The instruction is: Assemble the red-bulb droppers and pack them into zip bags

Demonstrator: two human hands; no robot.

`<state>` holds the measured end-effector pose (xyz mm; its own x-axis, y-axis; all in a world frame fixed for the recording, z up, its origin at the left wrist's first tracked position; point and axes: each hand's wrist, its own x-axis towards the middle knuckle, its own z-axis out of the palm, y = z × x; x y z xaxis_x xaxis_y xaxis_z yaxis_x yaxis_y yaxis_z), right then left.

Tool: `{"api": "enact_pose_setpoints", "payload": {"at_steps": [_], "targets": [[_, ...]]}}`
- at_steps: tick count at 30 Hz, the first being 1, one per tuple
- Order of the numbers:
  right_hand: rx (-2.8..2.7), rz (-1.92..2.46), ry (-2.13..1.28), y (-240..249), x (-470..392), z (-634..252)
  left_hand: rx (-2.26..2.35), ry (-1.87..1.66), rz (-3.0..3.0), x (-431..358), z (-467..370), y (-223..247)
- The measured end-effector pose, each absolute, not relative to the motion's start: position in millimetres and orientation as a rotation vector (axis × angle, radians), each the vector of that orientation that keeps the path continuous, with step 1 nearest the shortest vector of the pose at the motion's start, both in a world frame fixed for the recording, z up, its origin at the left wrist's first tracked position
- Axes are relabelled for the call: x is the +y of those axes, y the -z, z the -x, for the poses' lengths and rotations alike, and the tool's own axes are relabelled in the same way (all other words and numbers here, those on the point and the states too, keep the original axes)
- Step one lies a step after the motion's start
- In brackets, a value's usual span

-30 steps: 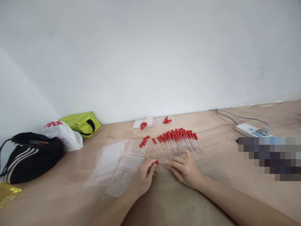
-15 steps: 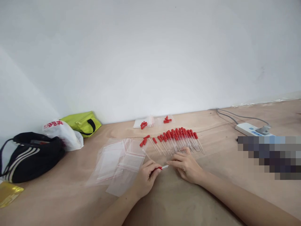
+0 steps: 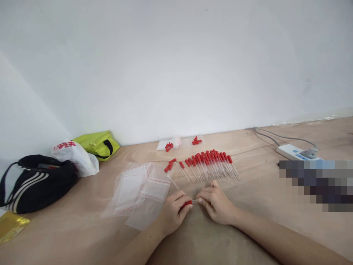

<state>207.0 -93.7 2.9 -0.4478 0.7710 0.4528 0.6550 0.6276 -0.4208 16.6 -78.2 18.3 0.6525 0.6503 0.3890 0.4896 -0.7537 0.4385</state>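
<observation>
Between thumb and fingers, my left hand (image 3: 173, 211) pinches a red rubber bulb (image 3: 186, 204). A clear glass tube (image 3: 195, 201) extends from the bulb to the right, and my right hand (image 3: 216, 204) grips its other end, mostly hidden by the fingers. Another clear tube (image 3: 173, 182) sticks out behind my left hand. Beyond my hands lies a row of droppers with red bulbs (image 3: 211, 156), tips toward me. Loose red bulbs (image 3: 170, 165) rest left of the row.
Clear zip bags (image 3: 132, 187) lie left of my hands. More red bulbs (image 3: 196, 140) sit on bags by the wall. A black bag (image 3: 41, 186), a white plastic bag (image 3: 79, 158) and a green bag (image 3: 96, 143) stand left; a power strip (image 3: 292, 151) lies right.
My right hand has moved down and closed on the glass tube near its end. More of the red bulb shows in my left hand, and both hands are slightly nearer to me.
</observation>
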Motion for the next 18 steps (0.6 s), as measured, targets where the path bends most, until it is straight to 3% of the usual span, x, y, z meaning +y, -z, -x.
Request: {"api": "enact_pose_setpoints", "payload": {"at_steps": [7,12,18], "targets": [[-2.346,1.145,-0.078,-17.0,-88.3,-205.9,0.959,-0.956,-2.676,-64.0,-11.8,-17.9],[-2.154,1.443,-0.075,-19.6,-73.9,-205.1,1.364,-1.168,-2.603,-54.8,-6.3,-14.2],[-1.844,1.747,-0.008,-22.0,-33.9,-190.5,1.744,-0.979,-2.433,-51.0,-5.0,-6.6]]}}
